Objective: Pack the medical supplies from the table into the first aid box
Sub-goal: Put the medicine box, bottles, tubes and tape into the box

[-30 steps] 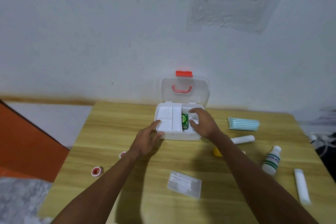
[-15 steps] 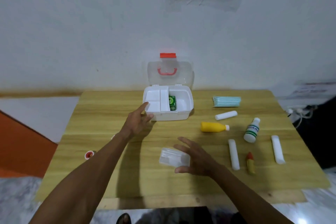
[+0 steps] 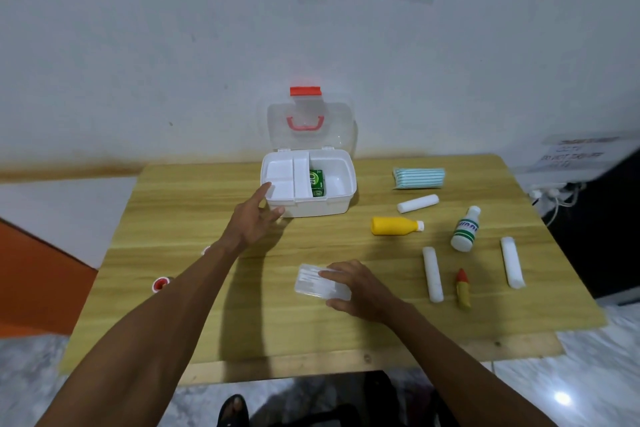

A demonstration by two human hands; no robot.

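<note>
The white first aid box (image 3: 318, 206) stands open at the table's back, its clear lid (image 3: 308, 125) upright, with a green packet (image 3: 317, 183) inside beside a white tray insert. My left hand (image 3: 251, 222) touches the box's front left corner, fingers spread. A clear plastic case (image 3: 311, 282) lies flat near the table's front. My right hand (image 3: 360, 286) closes over its right end, fingers on top and thumb at the near edge. To the right lie a yellow bottle (image 3: 394, 226), a white-and-green bottle (image 3: 465, 230) and a striped pack (image 3: 419, 178).
Three white gauze rolls (image 3: 417, 203) (image 3: 432, 274) (image 3: 512, 267) and a small red-and-yellow tube (image 3: 463, 288) lie on the right side. A red tape roll (image 3: 160, 284) sits at the left edge by my forearm. The wooden table (image 3: 194, 191) backs onto a wall.
My right hand left the box, came back to the table's front and settled on the clear case. My left hand stayed at the box's corner. The view pulled back.
</note>
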